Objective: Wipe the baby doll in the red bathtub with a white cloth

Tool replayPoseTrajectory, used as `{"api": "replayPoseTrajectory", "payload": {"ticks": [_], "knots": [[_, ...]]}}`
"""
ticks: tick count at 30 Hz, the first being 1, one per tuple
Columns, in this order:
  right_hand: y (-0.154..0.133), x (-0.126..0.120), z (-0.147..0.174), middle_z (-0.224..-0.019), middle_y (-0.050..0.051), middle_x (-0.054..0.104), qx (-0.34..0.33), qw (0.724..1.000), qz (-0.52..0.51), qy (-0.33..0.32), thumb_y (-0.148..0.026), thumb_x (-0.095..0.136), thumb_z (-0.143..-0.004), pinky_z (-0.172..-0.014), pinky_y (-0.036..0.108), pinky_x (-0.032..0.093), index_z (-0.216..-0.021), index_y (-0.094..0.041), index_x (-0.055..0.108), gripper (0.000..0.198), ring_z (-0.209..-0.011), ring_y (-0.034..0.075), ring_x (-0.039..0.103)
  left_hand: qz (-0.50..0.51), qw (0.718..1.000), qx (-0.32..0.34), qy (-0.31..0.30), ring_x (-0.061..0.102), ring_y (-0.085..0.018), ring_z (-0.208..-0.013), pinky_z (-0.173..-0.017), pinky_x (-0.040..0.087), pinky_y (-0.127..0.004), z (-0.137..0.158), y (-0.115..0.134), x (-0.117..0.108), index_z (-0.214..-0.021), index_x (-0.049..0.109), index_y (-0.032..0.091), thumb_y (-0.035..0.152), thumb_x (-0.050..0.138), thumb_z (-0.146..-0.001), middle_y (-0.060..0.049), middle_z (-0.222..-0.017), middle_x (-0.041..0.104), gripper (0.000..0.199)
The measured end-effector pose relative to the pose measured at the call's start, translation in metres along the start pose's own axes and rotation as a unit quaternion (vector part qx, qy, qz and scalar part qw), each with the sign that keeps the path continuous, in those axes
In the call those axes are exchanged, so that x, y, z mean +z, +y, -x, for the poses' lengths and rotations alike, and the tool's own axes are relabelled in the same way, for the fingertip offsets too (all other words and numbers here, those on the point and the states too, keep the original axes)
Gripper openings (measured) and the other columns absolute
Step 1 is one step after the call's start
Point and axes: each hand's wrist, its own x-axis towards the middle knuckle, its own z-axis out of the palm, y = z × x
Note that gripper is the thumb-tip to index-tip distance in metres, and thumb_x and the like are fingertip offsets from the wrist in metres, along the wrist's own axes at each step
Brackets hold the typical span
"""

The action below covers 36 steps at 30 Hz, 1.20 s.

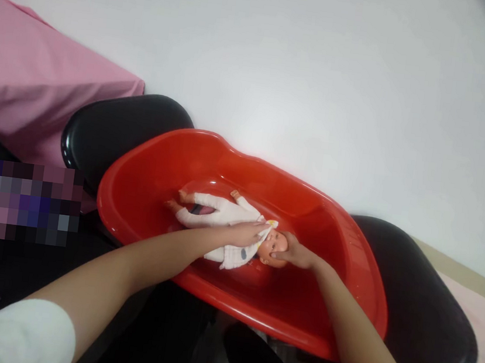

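A baby doll (210, 211) in pale clothes lies on its back inside a red baby bathtub (160, 165), its feet toward the left end and its head toward the right. My right hand (299, 253) cups the top and side of the doll's head, with the thumb near its forehead. At the doll's chin and neck, my left hand (253, 234) is closed on a white patterned cloth (240, 256). Part of that cloth hangs over the doll's chest and side. My left forearm crosses the doll's body and hides some of it.
The tub rests between a black seat (129, 132) at left and another black seat (413, 302) at right. A pink-draped table (53, 64) stands at the far left. Behind the tub rises a white wall (303, 83). A blurred-out patch lies at left.
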Motion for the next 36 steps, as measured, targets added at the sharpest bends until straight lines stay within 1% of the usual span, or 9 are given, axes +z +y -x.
{"api": "replayPoseTrajectory", "payload": {"ticks": [2,7,12,15,19,22,26,31,36], "knots": [[-0.003,-0.001,0.002,-0.123,0.010,0.047,0.009,1.000,-0.004,-0.005,-0.057,0.070,-0.057,-0.095,0.037,0.042,-0.128,-0.022,0.033,0.088,-0.109,0.022,0.050,-0.076,0.997,0.004,-0.022,0.034,-0.021,-0.130,-0.106,0.029,-0.030,-0.001,-0.006,0.000,-0.141,0.027,0.021,0.035,0.033,-0.091,-0.005,-0.143,0.036,0.052],[-0.008,-0.001,0.003,-0.121,0.010,0.049,0.030,0.999,-0.006,-0.008,-0.058,0.070,-0.057,-0.096,0.038,0.042,-0.128,-0.022,0.031,0.089,-0.109,0.023,0.051,-0.186,0.981,0.024,-0.052,0.028,-0.020,-0.133,-0.109,0.020,-0.037,-0.004,-0.024,-0.002,-0.138,0.030,0.019,0.038,0.021,-0.093,-0.007,-0.143,0.036,0.050],[-0.007,0.000,0.002,-0.122,0.010,0.050,0.034,0.999,0.002,-0.004,-0.058,0.069,-0.057,-0.094,0.036,0.042,-0.128,-0.021,0.032,0.088,-0.109,0.023,0.051,-0.285,0.956,0.031,-0.063,0.028,-0.019,-0.132,-0.108,0.016,-0.040,-0.006,-0.029,0.002,-0.135,0.032,0.024,0.028,0.031,-0.089,-0.003,-0.142,0.038,0.046],[-0.009,0.000,0.004,-0.120,0.010,0.051,0.037,0.999,-0.004,0.006,-0.060,0.069,-0.057,-0.092,0.034,0.044,-0.126,-0.020,0.035,0.086,-0.107,0.023,0.052,-0.286,0.957,0.011,-0.036,0.034,-0.022,-0.127,-0.106,0.017,-0.043,-0.011,-0.029,0.006,-0.130,0.039,0.024,0.027,0.041,-0.085,-0.004,-0.135,0.047,0.045],[-0.013,0.000,0.005,-0.114,0.009,0.054,0.025,0.999,-0.021,0.005,-0.058,0.069,-0.059,-0.089,0.035,0.046,-0.122,-0.020,0.037,0.081,-0.101,0.021,0.055,-0.261,0.965,-0.023,-0.019,0.042,-0.025,-0.119,-0.104,0.018,-0.047,-0.024,-0.029,0.007,-0.113,0.053,0.026,0.025,0.051,-0.079,-0.006,-0.124,0.056,0.034],[-0.013,0.000,0.004,-0.113,0.008,0.054,0.010,1.000,-0.019,0.001,-0.058,0.069,-0.058,-0.088,0.034,0.046,-0.121,-0.020,0.038,0.080,-0.100,0.021,0.055,-0.248,0.966,-0.065,-0.024,0.047,-0.027,-0.114,-0.102,0.020,-0.052,-0.036,-0.027,0.002,-0.105,0.058,0.025,0.023,0.050,-0.079,-0.007,-0.117,0.061,0.028],[-0.010,0.000,0.003,-0.113,0.008,0.053,0.021,1.000,0.001,0.015,-0.062,0.068,-0.057,-0.088,0.035,0.045,-0.121,-0.021,0.037,0.082,-0.100,0.021,0.054,-0.233,0.966,-0.110,-0.027,0.051,-0.025,-0.110,-0.098,0.029,-0.045,-0.054,-0.029,-0.002,-0.104,0.059,0.023,0.024,0.046,-0.082,-0.009,-0.115,0.062,0.026],[-0.011,0.001,0.003,-0.115,0.008,0.052,0.031,0.999,-0.002,0.014,-0.062,0.067,-0.059,-0.087,0.035,0.046,-0.124,-0.023,0.036,0.082,-0.098,0.020,0.054,-0.224,0.961,-0.155,-0.044,0.055,-0.030,-0.102,-0.093,0.032,-0.047,-0.072,-0.047,-0.009,-0.105,0.057,0.017,0.039,0.055,-0.076,-0.015,-0.108,0.063,0.037],[-0.011,0.001,0.003,-0.116,0.007,0.051,0.029,0.999,-0.021,0.010,-0.059,0.068,-0.060,-0.087,0.034,0.047,-0.125,-0.023,0.035,0.081,-0.098,0.019,0.054,-0.230,0.949,-0.211,-0.036,0.054,-0.031,-0.103,-0.094,0.031,-0.048,-0.070,-0.064,-0.033,-0.111,0.051,0.015,0.044,0.062,-0.071,-0.016,-0.109,0.062,0.051]]}}
